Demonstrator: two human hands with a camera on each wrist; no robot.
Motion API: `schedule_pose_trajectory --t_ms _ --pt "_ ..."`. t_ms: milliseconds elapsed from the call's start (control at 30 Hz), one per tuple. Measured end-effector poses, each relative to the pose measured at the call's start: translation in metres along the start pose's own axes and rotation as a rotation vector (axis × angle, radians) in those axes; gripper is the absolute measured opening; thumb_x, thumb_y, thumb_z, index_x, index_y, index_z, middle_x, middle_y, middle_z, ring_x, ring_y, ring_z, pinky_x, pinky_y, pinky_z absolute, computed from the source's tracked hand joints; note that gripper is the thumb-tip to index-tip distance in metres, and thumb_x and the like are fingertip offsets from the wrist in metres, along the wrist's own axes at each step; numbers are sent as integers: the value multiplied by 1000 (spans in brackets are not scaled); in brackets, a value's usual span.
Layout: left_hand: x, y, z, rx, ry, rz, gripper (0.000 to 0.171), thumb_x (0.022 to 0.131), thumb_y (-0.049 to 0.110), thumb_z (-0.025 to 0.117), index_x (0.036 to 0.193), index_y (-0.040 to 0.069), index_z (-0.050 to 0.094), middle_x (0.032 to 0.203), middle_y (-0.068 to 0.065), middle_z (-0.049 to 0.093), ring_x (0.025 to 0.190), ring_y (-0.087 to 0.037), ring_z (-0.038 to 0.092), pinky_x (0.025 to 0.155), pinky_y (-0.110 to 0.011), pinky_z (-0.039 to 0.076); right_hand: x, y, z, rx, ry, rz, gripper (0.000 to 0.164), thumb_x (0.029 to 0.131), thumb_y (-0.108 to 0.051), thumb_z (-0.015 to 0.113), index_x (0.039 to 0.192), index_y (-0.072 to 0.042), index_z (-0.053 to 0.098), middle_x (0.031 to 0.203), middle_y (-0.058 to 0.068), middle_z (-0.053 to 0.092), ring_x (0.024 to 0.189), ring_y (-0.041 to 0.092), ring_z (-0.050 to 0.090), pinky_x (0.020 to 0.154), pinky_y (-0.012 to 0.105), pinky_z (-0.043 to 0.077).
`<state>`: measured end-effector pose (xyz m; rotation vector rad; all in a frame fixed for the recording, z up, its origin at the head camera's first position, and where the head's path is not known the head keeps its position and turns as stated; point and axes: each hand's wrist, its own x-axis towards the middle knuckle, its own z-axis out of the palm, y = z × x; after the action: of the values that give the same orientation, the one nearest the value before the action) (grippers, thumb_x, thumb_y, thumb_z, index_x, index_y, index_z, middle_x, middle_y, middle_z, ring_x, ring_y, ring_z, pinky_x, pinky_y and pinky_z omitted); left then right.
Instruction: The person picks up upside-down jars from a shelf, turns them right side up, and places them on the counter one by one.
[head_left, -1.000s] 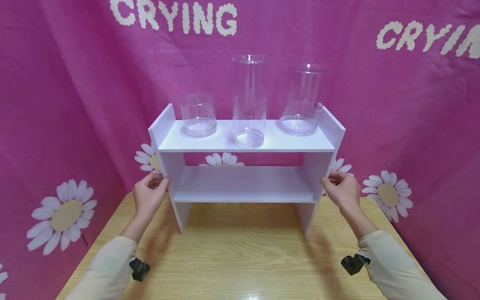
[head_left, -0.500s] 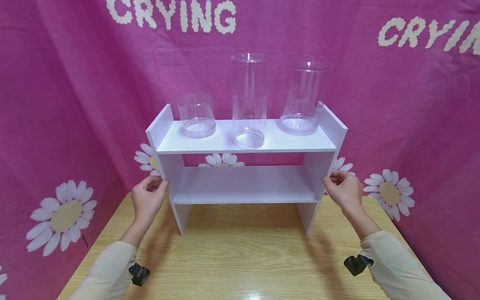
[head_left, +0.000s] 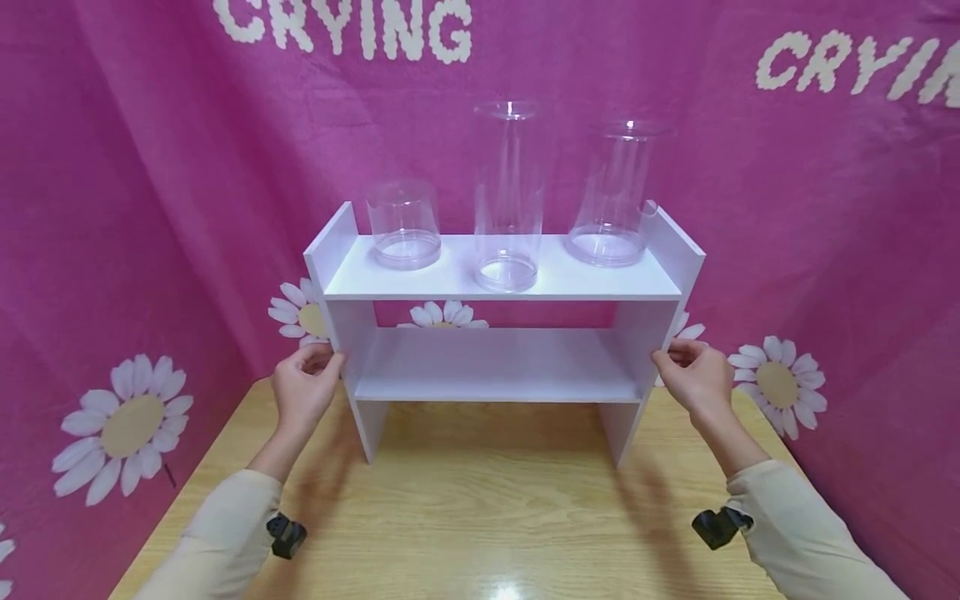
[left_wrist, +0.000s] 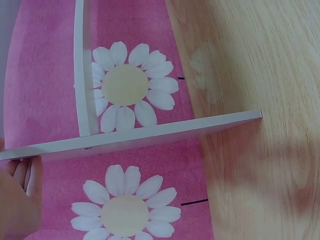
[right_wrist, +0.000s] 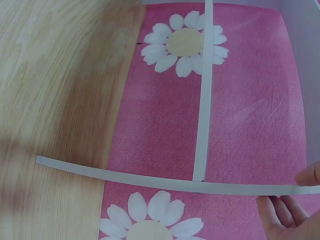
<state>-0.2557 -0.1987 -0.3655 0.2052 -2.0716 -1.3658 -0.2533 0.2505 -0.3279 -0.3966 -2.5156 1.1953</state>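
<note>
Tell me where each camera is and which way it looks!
Head: worn there, looking forward and down at a white shelf with three clear containers; the left hand, right hand and sleeves show.
Left wrist: worn there, facing the shelf's left side panel; part of the left hand shows.
Right wrist: worn there, facing the right side panel; part of the right hand shows.
Both wrist views share the wooden table and pink cloth.

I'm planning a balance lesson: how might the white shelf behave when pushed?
The white shelf will probably feel stiff, judging by its straight, flat look. Its thin, open build suggests it's fairly light for its size. A shove may tip the tall jar on top, narrow for its height.
</note>
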Motion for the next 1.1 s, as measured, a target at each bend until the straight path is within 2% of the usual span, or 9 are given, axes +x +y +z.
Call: schedule_pose_trajectory --t_ms 67,167,400,467,600,700,900,1033,1100 --pt "0 -1 1 -4 0 -5 18 81 8 69 92 -6 72 82 -20 72 59 18 51 58 -2 44 0 0 0 19 -6 10 38 86 -24 64 115 1 66 77 -11 65 62 -13 45 54 12 44" --pt "2 -3 3 -22 12 -14 19 80 8 70 93 -6 72 83 -18 73 60 19 52 58 -3 45 0 0 1 39 -11 11 38 86 -23 64 115 1 66 75 -13 64 62 -14 45 54 11 44" --pt "2 -8 1 -74 10 -52 21 82 9 71 97 -6 71 74 10 66 64 16 54 60 -3 47 0 2 4 47 -31 -24 38 87 -21 64 117 2 65 89 2 70 64 -15 45 57 9 44" --pt "0 -9 0 -79 -3 -69 22 82 9 71 98 -5 71 74 13 64 64 14 54 61 -3 47 -1 3 4 45 -43 -31 39 88 -21 64 118 2 64 95 9 70 65 -15 45 58 9 45" --pt "-2 -9 1 -49 -37 -79 23 84 10 70 102 -5 70 87 -9 70 67 14 52 63 -2 46 -3 6 3 45 -65 -43 41 89 -23 64 121 3 62 108 19 68 67 -16 44 59 8 45" --pt "-2 -7 1 -28 -74 -65 24 85 10 68 104 -5 69 101 -25 69 69 17 51 66 0 45 -4 9 -1 37 -97 -51 44 90 -25 63 124 3 59 117 24 64 70 -16 44 60 8 46" --pt "1 -4 -5 -7 -154 -27 24 85 11 69 103 -6 69 102 -27 69 70 18 52 68 0 45 -6 6 -14 9 -131 -109 48 92 -29 61 127 3 57 124 25 62 73 -20 42 62 7 45" --pt "3 -5 -9 -8 -172 -19 27 84 14 71 104 -4 69 102 -24 70 72 18 53 69 -1 46 -6 0 -23 16 -117 -158 48 93 -32 60 127 3 56 124 26 61 75 -22 42 64 4 44" --pt "2 -6 -12 -14 -175 -25 28 84 13 72 105 -4 69 104 -24 69 72 18 54 70 -1 47 -7 -4 -28 24 -126 -172 51 94 -34 59 129 2 54 125 26 60 81 -16 47 65 3 43"
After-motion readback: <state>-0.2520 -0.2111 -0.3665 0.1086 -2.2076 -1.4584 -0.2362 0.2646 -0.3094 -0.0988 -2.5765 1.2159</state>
